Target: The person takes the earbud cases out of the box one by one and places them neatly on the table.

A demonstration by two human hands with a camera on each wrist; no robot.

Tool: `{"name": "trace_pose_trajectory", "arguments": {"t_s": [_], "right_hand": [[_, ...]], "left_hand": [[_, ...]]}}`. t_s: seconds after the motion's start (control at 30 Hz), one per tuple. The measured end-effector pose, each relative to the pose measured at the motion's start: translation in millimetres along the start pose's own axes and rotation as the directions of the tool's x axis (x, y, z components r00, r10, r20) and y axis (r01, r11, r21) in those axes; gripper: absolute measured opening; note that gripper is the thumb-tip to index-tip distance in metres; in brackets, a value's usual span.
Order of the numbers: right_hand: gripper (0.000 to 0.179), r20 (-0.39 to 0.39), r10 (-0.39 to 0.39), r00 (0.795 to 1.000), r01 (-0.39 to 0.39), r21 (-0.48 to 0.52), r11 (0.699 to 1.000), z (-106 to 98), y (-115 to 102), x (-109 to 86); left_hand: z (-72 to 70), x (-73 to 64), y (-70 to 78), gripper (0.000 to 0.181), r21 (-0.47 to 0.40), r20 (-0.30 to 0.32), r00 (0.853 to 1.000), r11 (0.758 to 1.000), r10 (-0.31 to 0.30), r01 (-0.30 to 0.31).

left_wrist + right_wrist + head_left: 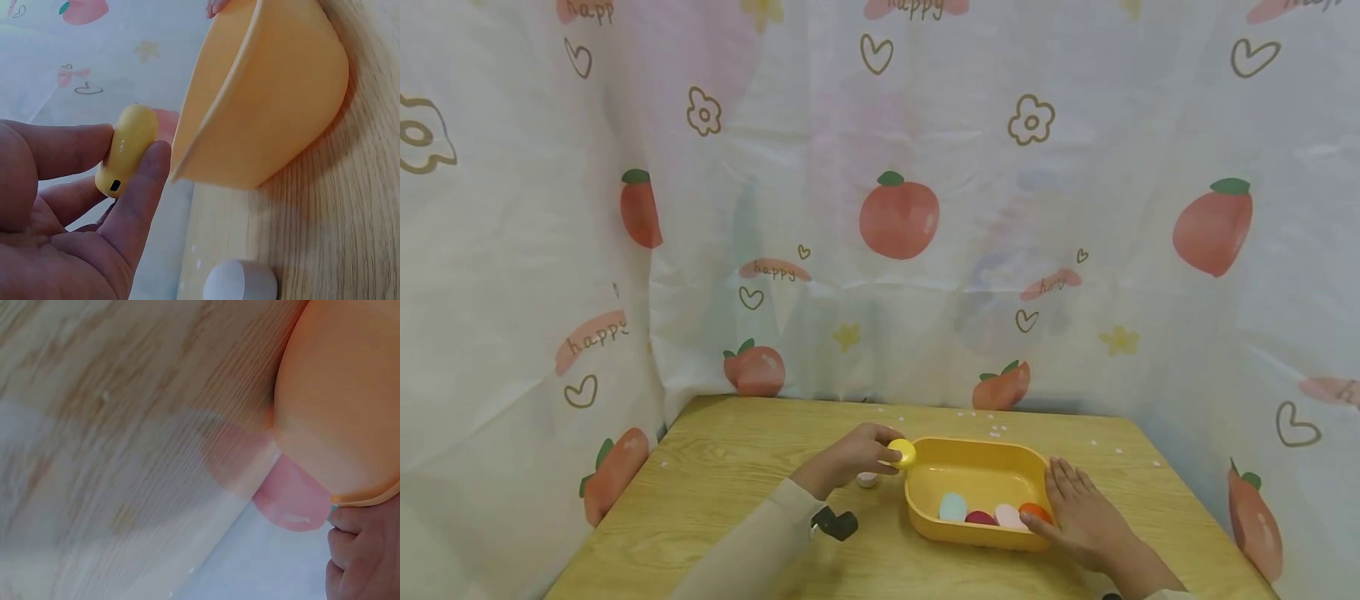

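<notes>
My left hand [857, 452] pinches a small yellow rounded case [130, 147] between thumb and fingers, at the left end of a yellow plastic basin [970, 534]. A small dark slot shows on the case's edge in the left wrist view. Inside the basin, along its near side, lie a pale blue piece [953, 507], a dark red one [981, 518], a pale pink one [1008, 516] and an orange one [1034, 511], all rounded. My right hand [1092, 518] rests against the basin's right end, fingers extended along the rim and thumb over the near corner.
A small whitish round object [240, 281] stands on the wooden table [715, 467] below my left hand. White specks [996, 431] are scattered behind the basin. A fruit-printed curtain [820, 208] encloses the table's back and sides.
</notes>
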State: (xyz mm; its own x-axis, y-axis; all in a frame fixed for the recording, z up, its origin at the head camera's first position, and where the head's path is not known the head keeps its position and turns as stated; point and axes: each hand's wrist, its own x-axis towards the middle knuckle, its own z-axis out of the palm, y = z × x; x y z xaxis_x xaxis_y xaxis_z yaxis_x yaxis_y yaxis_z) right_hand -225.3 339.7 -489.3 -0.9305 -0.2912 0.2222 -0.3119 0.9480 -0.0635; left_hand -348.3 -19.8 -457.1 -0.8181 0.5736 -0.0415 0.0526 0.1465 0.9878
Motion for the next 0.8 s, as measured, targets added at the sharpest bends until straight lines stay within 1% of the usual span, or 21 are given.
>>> {"name": "trace_pose_trajectory", "arguments": {"t_s": [0.2, 0.33, 0.57, 0.7, 0.8], "right_hand": [[0.09, 0.01, 0.009, 1.0, -0.009, 0.013, 1.0, -3, -1, -0.3], [0.089, 0.011, 0.009, 1.0, -0.01, 0.022, 1.0, -3, -3, -1.0], [0.089, 0.001, 0.011, 1.0, -0.011, 0.029, 1.0, -3, -2, -0.7], [0.089, 0.006, 0.014, 1.0, -0.014, 0.04, 0.999, -3, -3, -0.6], [0.089, 0.004, 0.01, 1.0, -0.01, 0.034, 0.999, -3, -3, -1.2]], "left_hand": [[-18.6, -6.9, -1.8, 0.035, 0.005, -0.011, 1.0, 1.0, 0.013, -0.013], [-28.8, -12.5, -4.2, 0.033, 0.017, -0.018, 1.0, 1.0, 0.008, -0.007], [-48.2, -17.1, -12.5, 0.032, 0.045, -0.029, 1.0, 0.999, -0.001, 0.003], [-60.3, -21.1, -20.0, 0.032, 0.07, -0.049, 0.999, 0.997, -0.012, 0.015], [-67.6, -23.6, -25.2, 0.033, 0.069, -0.066, 0.997, 0.997, -0.028, 0.032]]}}
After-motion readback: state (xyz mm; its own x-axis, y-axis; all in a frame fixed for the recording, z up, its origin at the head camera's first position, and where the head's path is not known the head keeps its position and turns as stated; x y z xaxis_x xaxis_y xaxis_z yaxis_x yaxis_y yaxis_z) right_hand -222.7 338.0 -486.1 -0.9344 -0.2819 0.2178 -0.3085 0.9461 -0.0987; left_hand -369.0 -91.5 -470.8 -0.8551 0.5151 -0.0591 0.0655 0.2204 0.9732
